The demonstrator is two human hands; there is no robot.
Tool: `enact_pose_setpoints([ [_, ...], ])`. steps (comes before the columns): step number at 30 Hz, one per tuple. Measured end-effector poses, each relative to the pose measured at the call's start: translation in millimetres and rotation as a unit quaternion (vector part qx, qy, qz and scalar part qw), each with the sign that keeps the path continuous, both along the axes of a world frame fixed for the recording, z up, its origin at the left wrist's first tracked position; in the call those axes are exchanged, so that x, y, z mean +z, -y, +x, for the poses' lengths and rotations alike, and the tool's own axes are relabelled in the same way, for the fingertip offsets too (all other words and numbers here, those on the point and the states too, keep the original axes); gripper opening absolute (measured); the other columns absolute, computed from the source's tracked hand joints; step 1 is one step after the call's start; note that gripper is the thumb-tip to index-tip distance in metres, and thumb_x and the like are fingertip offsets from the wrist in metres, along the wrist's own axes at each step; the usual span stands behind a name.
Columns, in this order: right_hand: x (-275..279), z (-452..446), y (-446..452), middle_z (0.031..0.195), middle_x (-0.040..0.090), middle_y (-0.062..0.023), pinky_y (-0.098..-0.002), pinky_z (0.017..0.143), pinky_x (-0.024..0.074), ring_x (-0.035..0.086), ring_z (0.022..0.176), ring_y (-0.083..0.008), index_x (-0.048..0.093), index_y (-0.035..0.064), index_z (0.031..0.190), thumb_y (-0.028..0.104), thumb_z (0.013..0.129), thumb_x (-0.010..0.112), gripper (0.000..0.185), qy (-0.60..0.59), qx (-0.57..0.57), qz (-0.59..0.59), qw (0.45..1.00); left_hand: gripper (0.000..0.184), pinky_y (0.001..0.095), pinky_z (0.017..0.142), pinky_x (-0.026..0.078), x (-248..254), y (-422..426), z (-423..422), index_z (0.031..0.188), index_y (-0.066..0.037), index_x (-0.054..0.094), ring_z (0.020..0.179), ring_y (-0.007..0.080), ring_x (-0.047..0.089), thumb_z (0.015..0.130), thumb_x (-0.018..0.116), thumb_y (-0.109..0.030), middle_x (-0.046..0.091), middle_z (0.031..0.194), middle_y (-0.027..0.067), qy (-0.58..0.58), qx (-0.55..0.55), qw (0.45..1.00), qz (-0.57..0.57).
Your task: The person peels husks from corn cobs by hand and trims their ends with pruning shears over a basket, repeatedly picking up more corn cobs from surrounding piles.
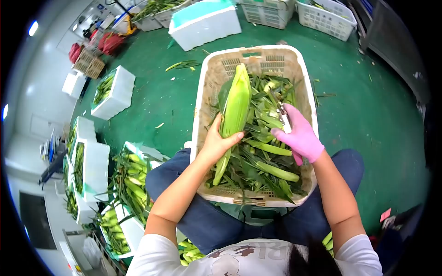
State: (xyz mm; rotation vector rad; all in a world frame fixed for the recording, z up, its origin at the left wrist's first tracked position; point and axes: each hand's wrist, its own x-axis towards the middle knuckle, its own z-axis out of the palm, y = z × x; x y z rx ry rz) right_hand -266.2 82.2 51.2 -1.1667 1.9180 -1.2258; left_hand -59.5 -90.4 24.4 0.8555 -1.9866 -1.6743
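My bare left hand (220, 142) is wrapped round the lower part of a corn cob (237, 103) in its green husk. The cob is held tilted over the basket, tip pointing away from me. In my right hand (301, 137), which wears a pink glove, are pruning shears (285, 120) with a pale handle; their dark blades point away from me, over the leaves and apart from the cob. Beneath both hands, a white plastic basket (199, 115) holds a heap of cut husk leaves (262, 156) and stalk pieces.
White foam boxes (120, 99) of corn stand to the left, with a large heap of cobs (136, 177) near my left knee. Another foam box (207, 30) and plastic crates (327, 20) stand ahead. Leaf scraps (182, 65) lie on the green floor.
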Motion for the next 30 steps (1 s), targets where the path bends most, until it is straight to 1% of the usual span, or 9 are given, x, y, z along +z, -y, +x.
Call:
enact_pose_setpoints([
  [3,-5.4,3.5,4.2,0.129,0.054,-0.0246,-0.0444,0.107,0.0409,0.053,0.121,-0.0397,0.044,0.0013,0.138,0.035,0.076,0.075,0.076,-0.148,-0.040,0.049,0.987,0.077,0.0372,0.101,0.047,-10.3,2.2,8.6,0.140,-0.003,0.047,0.120,0.0273,0.058,0.075,0.085,-0.018,0.059,0.129,0.0147,0.074,-0.024,0.957,-0.280],
  [6,-19.3,-0.1,9.7,0.130,0.050,-0.0255,-0.0434,0.109,0.0384,0.048,0.124,-0.0414,0.042,-0.0002,0.141,0.032,0.074,0.076,0.082,-0.155,0.005,0.066,0.986,0.076,0.0406,0.088,0.053,-12.6,-9.4,18.4,0.140,-0.012,0.050,0.105,0.0375,0.061,0.071,0.083,-0.014,0.057,0.116,0.0161,0.155,-0.037,0.920,-0.358],
  [10,-32.5,-5.2,9.4,0.131,0.050,-0.0254,-0.0426,0.111,0.0373,0.048,0.125,-0.0406,0.041,-0.0014,0.142,0.031,0.072,0.077,0.085,-0.121,0.035,0.031,0.992,0.078,0.0411,0.070,0.056,-19.5,-6.8,22.8,0.144,-0.018,0.047,0.087,0.0331,0.066,0.074,0.079,-0.017,0.057,0.113,0.0082,0.168,-0.037,0.878,-0.447],
  [15,-66.3,-16.1,0.8,0.137,0.048,-0.0261,-0.0407,0.113,0.0359,0.047,0.126,-0.0408,0.042,-0.0020,0.141,0.028,0.072,0.076,0.083,-0.032,0.029,-0.014,0.999,0.079,0.0420,0.079,0.055,-8.1,9.9,18.2,0.145,-0.016,0.046,0.094,0.0346,0.064,0.072,0.078,-0.015,0.057,0.112,0.0104,0.139,-0.129,0.901,-0.391],
  [19,-65.7,0.4,3.2,0.109,0.064,-0.0234,-0.0388,0.092,0.0494,0.064,0.099,-0.0328,0.054,-0.0033,0.125,0.026,0.074,0.074,0.063,-0.016,0.021,0.092,0.995,0.077,0.0407,0.082,0.051,-9.3,26.2,28.1,0.142,-0.009,0.048,0.098,0.0379,0.061,0.072,0.078,-0.011,0.056,0.108,0.0165,0.141,-0.175,0.906,-0.358],
  [21,-91.5,13.2,-2.1,0.084,0.065,-0.0140,-0.0335,0.073,0.0525,0.063,0.073,-0.0227,0.061,-0.0022,0.110,0.023,0.078,0.071,0.041,0.019,0.012,0.085,0.996,0.077,0.0411,0.084,0.052,-6.2,34.1,33.7,0.142,-0.009,0.049,0.101,0.0373,0.061,0.071,0.079,-0.015,0.059,0.109,0.0166,0.190,-0.207,0.887,-0.365],
  [23,-106.1,18.7,-8.4,0.080,0.064,-0.0078,-0.0290,0.064,0.0514,0.061,0.066,-0.0148,0.063,0.0012,0.104,0.019,0.082,0.068,0.029,0.208,0.008,0.096,0.973,0.073,0.0422,0.089,0.052,-2.7,41.0,39.0,0.138,-0.008,0.053,0.106,0.0364,0.063,0.071,0.081,-0.019,0.064,0.115,0.0168,0.230,-0.212,0.879,-0.361],
  [28,-54.7,18.5,0.3,0.080,0.063,-0.0031,-0.0290,0.067,0.0522,0.061,0.068,-0.0133,0.062,0.0033,0.101,0.019,0.083,0.069,0.025,0.087,-0.091,0.015,0.992,0.070,0.0412,0.093,0.051,-0.5,57.2,50.7,0.132,-0.006,0.059,0.108,0.0354,0.064,0.068,0.084,-0.020,0.066,0.120,0.0170,0.224,-0.258,0.888,-0.307],
  [30,-36.7,6.6,0.2,0.091,0.065,-0.0060,-0.0293,0.074,0.0522,0.062,0.077,-0.0130,0.062,0.0045,0.107,0.020,0.083,0.071,0.031,-0.025,0.005,-0.023,0.999,0.073,0.0404,0.096,0.050,-0.7,57.1,51.5,0.132,-0.004,0.059,0.111,0.0351,0.063,0.066,0.087,-0.021,0.066,0.121,0.0172,0.184,-0.321,0.878,-0.303],
])
